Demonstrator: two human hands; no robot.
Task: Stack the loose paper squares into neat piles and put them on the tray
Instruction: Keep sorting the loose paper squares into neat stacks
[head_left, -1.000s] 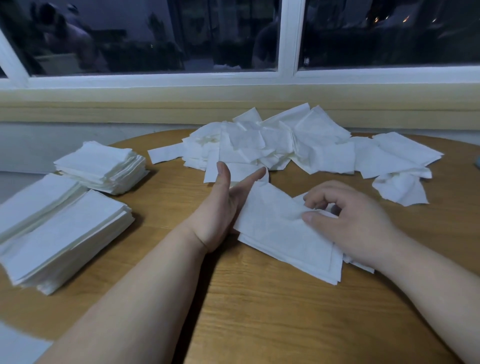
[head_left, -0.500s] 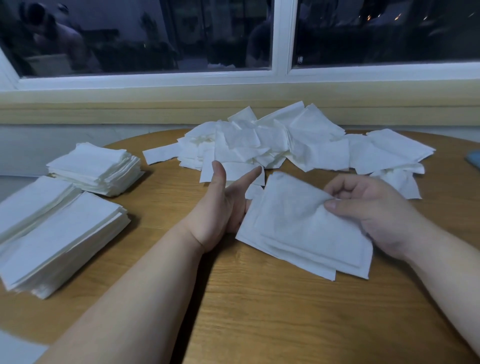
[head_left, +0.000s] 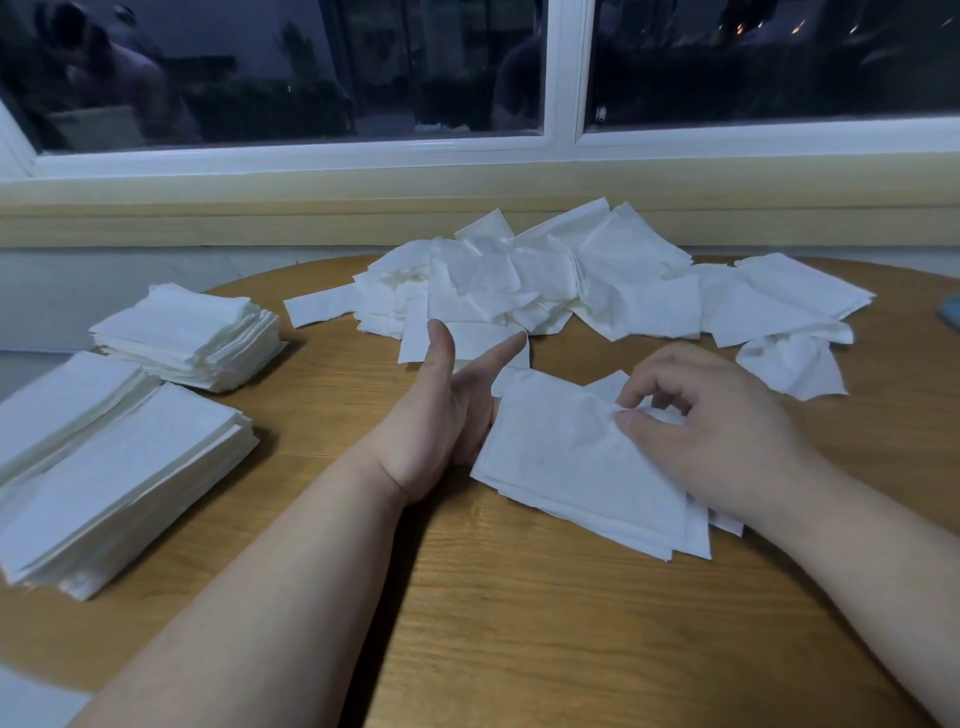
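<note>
Where the task's thing lies: small pile of white paper squares (head_left: 561, 467), flat on the round wooden table (head_left: 519, 623) between both hands, its sheets fanned askew.
Left hand (head_left: 447, 415): fingers straight and together, thumb raised, set edge-on against the pile's 9 o'clock side.
Right hand (head_left: 711, 431): thumb and fingertips pinching the top sheets near the 2 o'clock corner.
Long axis: roughly 11 to 5 o'clock.
Likely next move: squaring the edges against the left palm; both hands are equally near.
Loose white heap (head_left: 545, 280): 12 o'clock.
Finished white stacks (head_left: 119, 467): 9 o'clock.
Tray: cannot be made out.

Large paper stack (head_left: 119, 483) runs past the left edge; blue object (head_left: 951, 312) at right edge, cropped, unidentifiable.
</note>
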